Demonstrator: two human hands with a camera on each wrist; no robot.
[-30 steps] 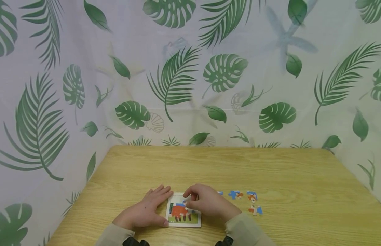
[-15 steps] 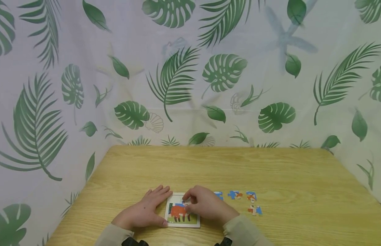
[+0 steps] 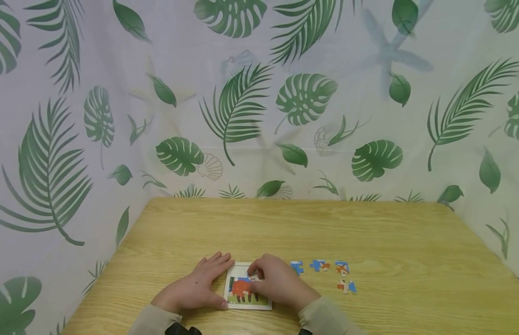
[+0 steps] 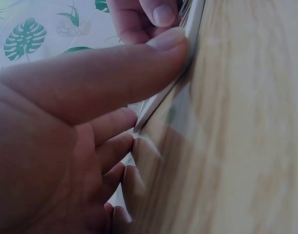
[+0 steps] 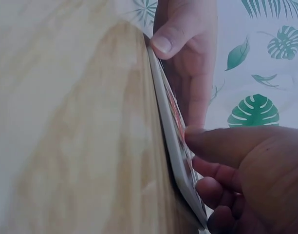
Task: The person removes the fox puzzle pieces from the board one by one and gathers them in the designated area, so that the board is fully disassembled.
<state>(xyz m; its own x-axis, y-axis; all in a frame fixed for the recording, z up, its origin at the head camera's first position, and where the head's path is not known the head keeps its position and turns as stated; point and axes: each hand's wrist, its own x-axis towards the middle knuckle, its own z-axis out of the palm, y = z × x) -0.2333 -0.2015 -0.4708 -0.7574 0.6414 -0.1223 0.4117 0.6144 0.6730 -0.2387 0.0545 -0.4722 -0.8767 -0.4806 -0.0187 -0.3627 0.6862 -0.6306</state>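
Observation:
A white-framed jigsaw puzzle tray [image 3: 247, 306] lies on the table, with a red animal picture [image 3: 241, 287] partly assembled inside it. My left hand [image 3: 199, 286] rests at the tray's left side with fingers stretched out; its thumb touches the lower left corner, as the left wrist view also shows. Over the tray's right half, my right hand [image 3: 281, 283] pinches a small puzzle piece [image 3: 255, 278] between thumb and forefinger, down at the picture. Fingers hide most of that piece. From the right wrist view, the thumb [image 5: 219, 144] meets the tray's surface and the other fingers are curled.
Loose puzzle pieces lie right of the tray: a blue one [image 3: 297, 267] near my right hand, a blue and orange one [image 3: 320, 265], one with a fox face [image 3: 342, 268], and another piece [image 3: 347, 286] below it. A leaf-patterned cloth [image 3: 259, 177] hangs behind the wooden table [image 3: 192, 228].
My right hand has shifted slightly left and down over the tray, uncovering more of the nearest loose blue piece. The left hand stays in place at the tray's edge.

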